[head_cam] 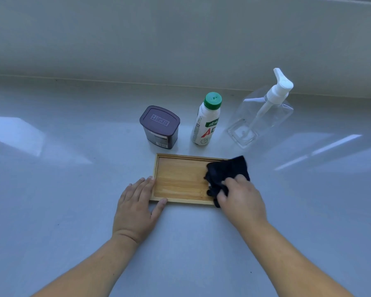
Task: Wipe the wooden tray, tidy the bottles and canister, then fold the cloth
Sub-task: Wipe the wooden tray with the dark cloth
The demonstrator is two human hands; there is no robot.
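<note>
The wooden tray (180, 179) is lying on the pale counter (73, 189), just in front of a dark canister (160, 127), a white bottle (206, 123) with a green cap, and a clear pump bottle (259, 116) standing in a row. The left hand (137, 202) is resting flat and spread against the tray's left edge. The right hand (240, 196) is gripping a bunched dark cloth (227, 172), pressing it on the tray's right end.

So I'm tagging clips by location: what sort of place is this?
Probably a home counter or windowsill ledge: a smooth pale surface meeting a wall, holding a pump bottle, drink bottle and canister.
</note>
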